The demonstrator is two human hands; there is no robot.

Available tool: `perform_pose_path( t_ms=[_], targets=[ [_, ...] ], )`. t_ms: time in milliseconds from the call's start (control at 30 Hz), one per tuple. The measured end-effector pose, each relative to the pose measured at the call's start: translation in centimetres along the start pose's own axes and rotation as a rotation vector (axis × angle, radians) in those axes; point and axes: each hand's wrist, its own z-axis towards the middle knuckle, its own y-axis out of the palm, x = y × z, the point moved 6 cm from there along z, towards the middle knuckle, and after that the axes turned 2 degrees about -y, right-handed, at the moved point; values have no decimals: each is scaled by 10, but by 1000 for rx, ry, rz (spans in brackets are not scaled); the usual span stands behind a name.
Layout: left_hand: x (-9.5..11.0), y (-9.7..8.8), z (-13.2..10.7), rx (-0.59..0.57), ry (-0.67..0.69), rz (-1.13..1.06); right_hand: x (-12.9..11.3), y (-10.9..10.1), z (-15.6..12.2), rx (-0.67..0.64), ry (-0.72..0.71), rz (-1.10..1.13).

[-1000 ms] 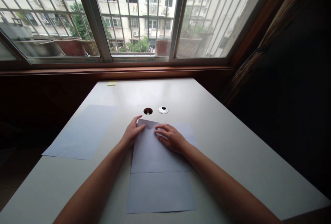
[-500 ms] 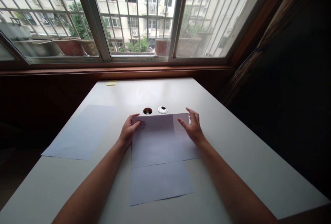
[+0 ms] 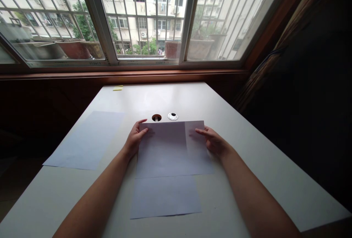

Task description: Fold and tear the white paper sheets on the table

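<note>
My left hand (image 3: 134, 138) is closed on the left edge of a sheet of paper (image 3: 165, 153), thumb on top and fingers behind. At the opposite edge, my right hand (image 3: 216, 142) pinches the same sheet, its thumb flat on the paper. A second sheet (image 3: 166, 197) shows below the front one. A darker area through the front sheet suggests that the second continues behind it on the left. Whether my left hand grips both sheets, I cannot tell. Both sheets are plain and pale.
Another pale sheet (image 3: 88, 139) lies flat on the white table (image 3: 261, 164) at the left. Beyond my hands are a round hole (image 3: 156, 118) and a metal-rimmed grommet (image 3: 172, 116). A yellow slip (image 3: 118, 88) lies near the far edge. A barred window (image 3: 145, 18) stands behind the table.
My right hand was spread by the paper's right edge; it has moved right and down and closed on that edge. The lower sheet's bottom end has shifted slightly left.
</note>
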Motion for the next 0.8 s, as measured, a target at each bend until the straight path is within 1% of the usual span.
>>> perform_pose_path(
  t_ms=[133, 300, 500, 800],
  targets=[
    [0, 1, 0, -17, 6, 17, 3, 2, -2, -18, 67, -10],
    [0, 2, -1, -17, 11, 36, 4, 5, -4, -28, 104, -14],
    [0, 2, -2, -19, 12, 29, 8, 2, -1, -10, 112, 7],
    [-3, 0, 1, -25, 34, 32, 11, 0, 2, -36, 108, 37]
  ],
)
